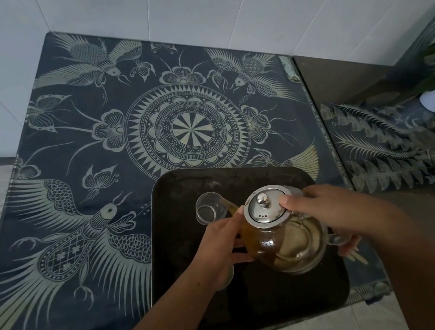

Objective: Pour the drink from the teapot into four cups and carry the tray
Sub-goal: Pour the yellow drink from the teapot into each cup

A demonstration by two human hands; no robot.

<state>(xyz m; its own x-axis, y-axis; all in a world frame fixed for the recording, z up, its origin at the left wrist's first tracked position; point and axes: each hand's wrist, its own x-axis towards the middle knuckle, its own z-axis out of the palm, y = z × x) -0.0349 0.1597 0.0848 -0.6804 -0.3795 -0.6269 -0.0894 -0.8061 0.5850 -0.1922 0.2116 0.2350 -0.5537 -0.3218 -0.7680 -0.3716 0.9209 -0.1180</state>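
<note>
Both hands (325, 214) tilt teapot (284, 236) toward cup (207, 207); tray (256, 298) beneath.

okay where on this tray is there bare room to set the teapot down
The tray's far strip, beyond the glass cup, is bare, and so is its near part below the teapot. The middle is crowded by the teapot, left hand and right hand. The patterned cloth left of the tray is bare too.

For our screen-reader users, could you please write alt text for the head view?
Two hands tilt a glass teapot over a dark tray: the right hand steadies its metal lid, the left hand is by the spout, near a clear cup.
</note>
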